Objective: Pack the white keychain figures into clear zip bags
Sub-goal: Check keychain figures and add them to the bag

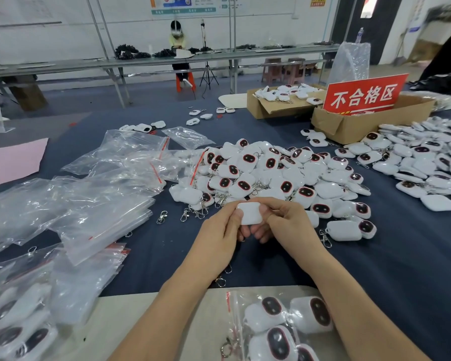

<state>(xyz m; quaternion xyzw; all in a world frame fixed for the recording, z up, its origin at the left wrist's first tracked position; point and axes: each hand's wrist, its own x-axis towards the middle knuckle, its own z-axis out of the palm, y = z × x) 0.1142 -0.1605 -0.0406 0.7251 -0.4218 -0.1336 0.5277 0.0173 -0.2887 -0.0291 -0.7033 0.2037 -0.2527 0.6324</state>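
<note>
One figure (250,212) is held plain side up just above the table (414,269), near the pile (271,173). It is pinched at its ends by the left hand (219,230) and right hand (287,222), which are brought together round it. An inspection before bagging is judged to be in hand: the figure should be turned so that its face and clasp are checked, and a bag (102,204) then drawn from the left. The pile, a second heap (427,162) at the right and the empty bags are too many to be counted. At least four figures are seen in the near filled bag (279,327). Two boxes (362,126) and one sign (363,93) are set far right.
</note>
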